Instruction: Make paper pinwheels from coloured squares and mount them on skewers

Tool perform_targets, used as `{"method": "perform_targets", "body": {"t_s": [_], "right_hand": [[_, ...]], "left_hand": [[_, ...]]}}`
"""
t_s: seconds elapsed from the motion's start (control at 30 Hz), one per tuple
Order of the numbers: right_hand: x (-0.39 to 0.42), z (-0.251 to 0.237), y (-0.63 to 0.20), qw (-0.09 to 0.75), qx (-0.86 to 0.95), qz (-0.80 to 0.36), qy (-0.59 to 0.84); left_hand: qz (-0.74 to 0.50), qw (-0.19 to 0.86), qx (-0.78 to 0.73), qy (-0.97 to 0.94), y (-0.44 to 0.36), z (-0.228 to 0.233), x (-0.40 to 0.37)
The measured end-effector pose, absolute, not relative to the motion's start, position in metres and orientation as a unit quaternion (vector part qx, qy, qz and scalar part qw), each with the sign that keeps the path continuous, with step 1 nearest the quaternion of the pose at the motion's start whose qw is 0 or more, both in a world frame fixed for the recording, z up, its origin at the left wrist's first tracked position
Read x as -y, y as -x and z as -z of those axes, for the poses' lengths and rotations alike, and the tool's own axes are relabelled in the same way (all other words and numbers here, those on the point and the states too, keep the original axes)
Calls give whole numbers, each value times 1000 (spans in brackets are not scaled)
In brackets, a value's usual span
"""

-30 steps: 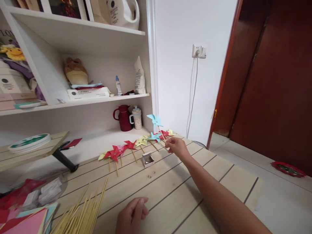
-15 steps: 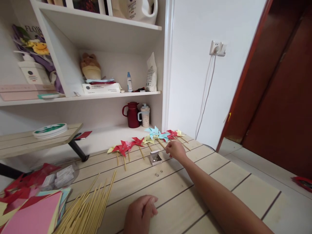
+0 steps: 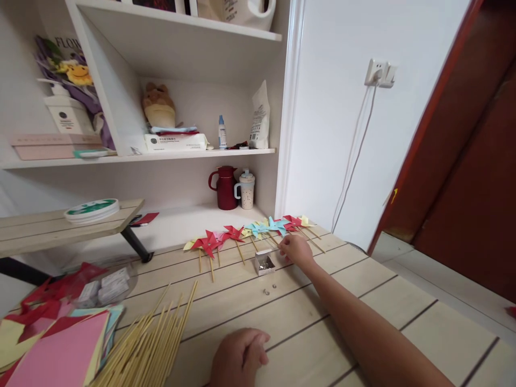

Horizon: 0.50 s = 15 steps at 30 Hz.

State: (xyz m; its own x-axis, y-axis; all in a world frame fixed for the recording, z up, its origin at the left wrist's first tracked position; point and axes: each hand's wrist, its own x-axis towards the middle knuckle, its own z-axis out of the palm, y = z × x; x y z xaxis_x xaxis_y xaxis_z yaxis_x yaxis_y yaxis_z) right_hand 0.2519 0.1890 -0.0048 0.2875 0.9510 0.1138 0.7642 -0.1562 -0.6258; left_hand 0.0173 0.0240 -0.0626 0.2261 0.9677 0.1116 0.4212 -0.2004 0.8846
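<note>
Lowered since a second ago, the blue pinwheel point(image 3: 277, 224) now lies in the row on the table point(image 3: 363, 290), its stick under the right hand point(image 3: 296, 250), whose fingertips curl down onto it. Just left of that hand sits a small open box point(image 3: 265, 263). Nearer, the left hand point(image 3: 238, 359) rests loosely curled, empty, with bamboo sticks point(image 3: 149, 346) to its left.

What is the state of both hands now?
Left hand: loosely curled on the table, holding nothing visible.
Right hand: at the blue pinwheel stick; grip unclear.
</note>
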Motion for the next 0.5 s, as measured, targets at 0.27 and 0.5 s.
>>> {"method": "perform_targets", "body": {"t_s": [0.27,0.5], "right_hand": [[-186,-2,-261,353,542,-95,757],[-186,6,-270,475,495,-131,716]], "left_hand": [[-358,359,-503,-700,-18,59,-21],[-354,364,-504,-699,-18,47,-19]]}}
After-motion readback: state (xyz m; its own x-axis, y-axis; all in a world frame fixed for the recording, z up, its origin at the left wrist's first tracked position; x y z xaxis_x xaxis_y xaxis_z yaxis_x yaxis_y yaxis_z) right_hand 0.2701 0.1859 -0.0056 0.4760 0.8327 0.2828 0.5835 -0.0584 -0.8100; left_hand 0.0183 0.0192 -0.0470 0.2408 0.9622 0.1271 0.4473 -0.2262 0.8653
